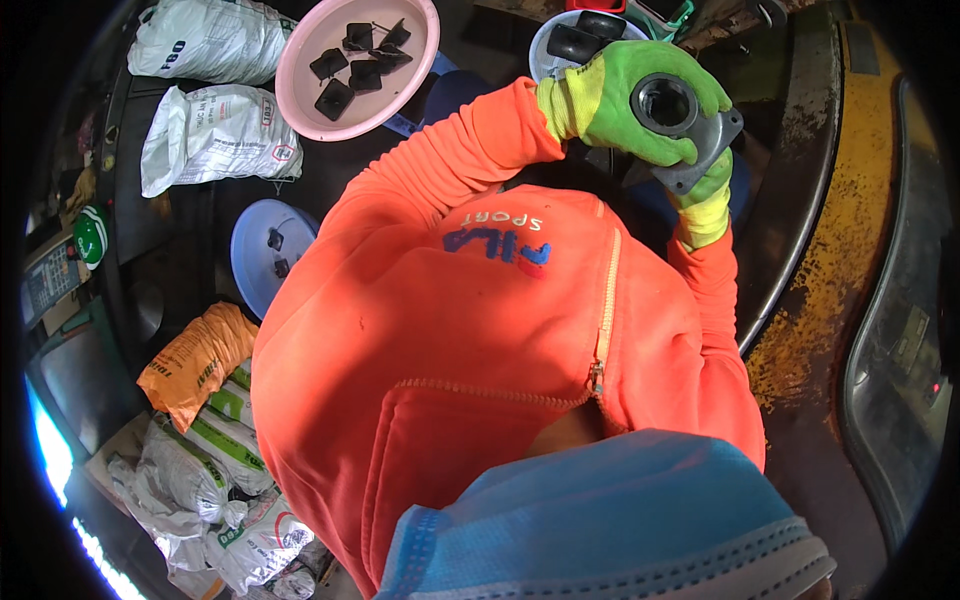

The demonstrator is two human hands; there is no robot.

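Observation:
A black flanged part [708, 148] with a round collar and a flat plate with corner holes is held between my two hands at the top right. My left hand [622, 100], in a green glove with a yellow cuff, curls around the part from the left, its fingers about the collar. From the other side, my gloved right hand [710, 193] grips the plate's lower edge. Most of the right fingers are hidden behind the part. Orange sleeves cover both forearms.
A pink basin [385, 98] with several black square pieces stands at the upper left. Beside my left hand, a light-blue basin [541, 58] holds black parts; another blue basin [252, 262] is farther left. Sacks [215, 135] line the left side. A rusty yellow machine [805, 350] stands at right.

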